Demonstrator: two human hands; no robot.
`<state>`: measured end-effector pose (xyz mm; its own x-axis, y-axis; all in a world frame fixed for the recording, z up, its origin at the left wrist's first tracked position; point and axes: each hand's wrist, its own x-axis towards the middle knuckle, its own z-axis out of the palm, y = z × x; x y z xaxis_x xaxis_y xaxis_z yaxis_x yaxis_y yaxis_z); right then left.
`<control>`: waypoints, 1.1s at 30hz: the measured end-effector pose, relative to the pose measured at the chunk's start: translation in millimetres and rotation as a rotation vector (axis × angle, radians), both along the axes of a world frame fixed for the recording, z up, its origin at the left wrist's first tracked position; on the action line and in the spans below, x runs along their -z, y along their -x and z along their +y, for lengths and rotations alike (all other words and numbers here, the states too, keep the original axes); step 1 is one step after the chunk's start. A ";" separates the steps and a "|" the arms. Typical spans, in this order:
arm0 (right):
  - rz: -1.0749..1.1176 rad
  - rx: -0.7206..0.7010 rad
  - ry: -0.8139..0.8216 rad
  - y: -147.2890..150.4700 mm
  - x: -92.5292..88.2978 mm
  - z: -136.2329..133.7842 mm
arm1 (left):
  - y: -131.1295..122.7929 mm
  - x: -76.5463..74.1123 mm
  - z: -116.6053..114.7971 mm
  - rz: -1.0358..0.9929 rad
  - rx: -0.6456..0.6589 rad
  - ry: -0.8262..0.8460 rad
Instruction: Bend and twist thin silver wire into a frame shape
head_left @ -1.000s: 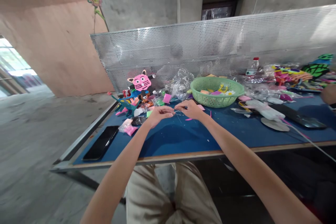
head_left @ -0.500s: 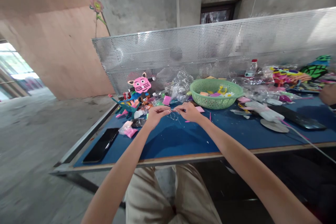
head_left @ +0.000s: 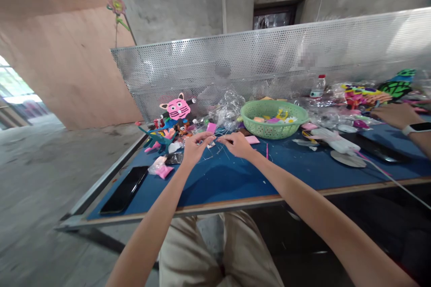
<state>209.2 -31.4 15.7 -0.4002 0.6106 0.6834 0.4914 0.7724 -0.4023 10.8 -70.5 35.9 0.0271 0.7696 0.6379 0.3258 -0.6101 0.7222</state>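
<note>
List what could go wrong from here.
Loose ends of the thin, pale, wire-like strands splay out below the bare left hand and bare right hand, so they might tangle.

The flat, rectangular black phone lies close to the front edge of the blue tabletop; a stray sweep of the left arm could perhaps knock it off.

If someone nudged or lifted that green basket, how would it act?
The basket is probably light for its size, as its thin-looking walls are full of holes. Being wide and low, it would likely slide rather than tip. The colourful pieces inside look loose, so they might shift about.
</note>
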 end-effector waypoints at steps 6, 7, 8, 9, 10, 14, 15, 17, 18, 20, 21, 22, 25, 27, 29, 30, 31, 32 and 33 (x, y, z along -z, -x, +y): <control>0.045 0.020 0.066 10.3 4.0 -3.8 | 1.1 2.2 2.4 0.015 -0.095 -0.004; 0.045 0.018 0.074 11.9 4.4 -4.7 | 1.6 2.9 2.9 0.020 -0.108 -0.010; 0.045 0.016 0.081 13.3 4.6 -5.5 | 2.1 3.6 3.4 0.024 -0.118 -0.018; 0.045 0.016 0.088 14.4 4.6 -6.3 | 2.5 4.3 4.0 0.025 -0.125 -0.028; 0.048 0.016 0.095 15.1 4.6 -6.8 | 2.9 5.0 4.7 0.021 -0.130 -0.038; 0.046 0.003 0.133 16.1 4.4 -7.2 | 4.0 7.1 7.8 -0.001 -0.118 -0.039; 0.039 -0.005 0.142 16.1 4.3 -7.1 | 4.2 7.5 8.4 0.003 -0.118 -0.033; 0.024 -0.021 0.152 16.5 3.9 -7.4 | 4.6 8.3 9.2 0.033 -0.137 -0.028; 0.020 -0.027 0.154 16.8 3.5 -7.9 | 4.7 8.5 9.3 0.053 -0.151 -0.029; 0.014 -0.032 0.154 17.9 2.6 -9.1 | 4.6 8.8 9.1 0.083 -0.173 -0.037; 0.012 -0.032 0.155 18.5 2.2 -9.8 | 4.3 8.9 8.9 0.085 -0.179 -0.044; 0.012 -0.031 0.156 19.0 1.9 -10.3 | 3.9 9.0 8.7 0.080 -0.181 -0.049; 0.010 -0.029 0.150 20.1 2.5 -10.4 | 2.2 9.4 8.4 0.053 -0.185 -0.058; 0.009 -0.029 0.145 20.3 4.2 -9.2 | 1.3 10.0 8.6 0.042 -0.187 -0.057; 0.008 -0.029 0.140 20.5 6.4 -7.6 | 1.0 10.7 9.1 0.029 -0.183 -0.060; 0.007 -0.029 0.139 20.7 7.4 -6.9 | 1.0 11.1 9.2 0.023 -0.183 -0.063; 0.006 -0.029 0.137 21.1 8.3 -6.4 | 1.0 11.4 9.4 0.020 -0.188 -0.068; 0.004 -0.028 0.136 21.6 9.0 -6.2 | 1.1 11.5 9.4 0.023 -0.200 -0.073; 0.001 -0.026 0.136 22.2 9.4 -6.3 | 1.2 11.6 9.4 0.034 -0.215 -0.078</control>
